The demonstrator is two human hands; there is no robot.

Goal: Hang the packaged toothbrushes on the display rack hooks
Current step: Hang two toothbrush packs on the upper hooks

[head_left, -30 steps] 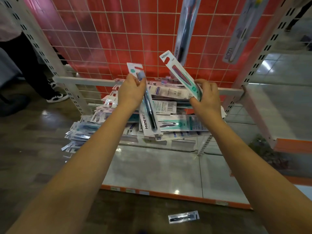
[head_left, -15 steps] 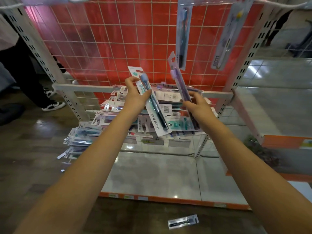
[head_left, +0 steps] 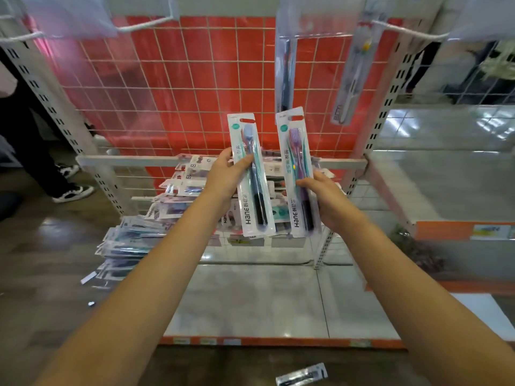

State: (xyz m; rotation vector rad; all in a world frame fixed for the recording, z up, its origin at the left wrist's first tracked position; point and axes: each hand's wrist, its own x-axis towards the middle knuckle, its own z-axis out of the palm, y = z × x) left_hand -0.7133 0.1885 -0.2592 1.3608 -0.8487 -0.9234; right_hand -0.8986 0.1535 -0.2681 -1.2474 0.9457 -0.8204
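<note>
Holding two packs upright side by side before the red wire grid (head_left: 172, 87), we grip a blue-headed toothbrush pack (head_left: 250, 176) in our left hand (head_left: 223, 179), thumb across its front and fingers curled behind, and a purple toothbrush pack (head_left: 296, 174) in our right hand (head_left: 323, 196), fingers wrapped round its right edge. Above, two packs already hang: a dark one (head_left: 284, 71) and a pale one (head_left: 354, 76), the dark one just over the purple pack's top. Behind our hands a heap of packs (head_left: 167, 207) covers the lower shelf (head_left: 245, 302), spilling past its left edge. White hooks (head_left: 139, 26) jut out at upper left and upper right, with open grid between them. One stray pack (head_left: 302, 375) lies on the floor. A bystander's legs (head_left: 36, 151) stand at left.
</note>
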